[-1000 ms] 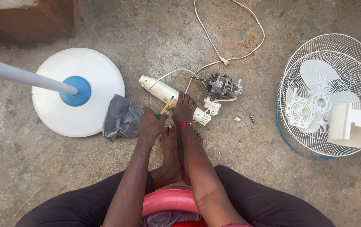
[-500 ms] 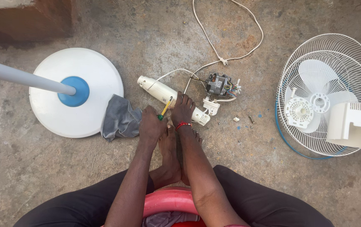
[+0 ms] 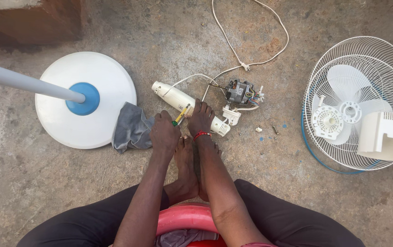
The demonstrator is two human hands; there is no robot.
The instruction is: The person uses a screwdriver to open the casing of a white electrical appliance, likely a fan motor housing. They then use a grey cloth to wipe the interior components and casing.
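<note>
Neck tube (image 3: 178, 99), cream, on floor (image 3: 45, 192) between base (image 3: 109, 82) and motor (image 3: 241, 93). My left hand (image 3: 164, 132) grips screwdriver (image 3: 181, 114); right hand (image 3: 201, 120) pins tube. Step: likely loosening a screw. Next: steady tip, firm hold.

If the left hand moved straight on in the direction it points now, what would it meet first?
The left hand holds a yellow-handled screwdriver pointing up and right. Straight on, it would probably first meet the cream plastic tube-shaped fan housing lying on the concrete floor; its tip seems already there.
</note>
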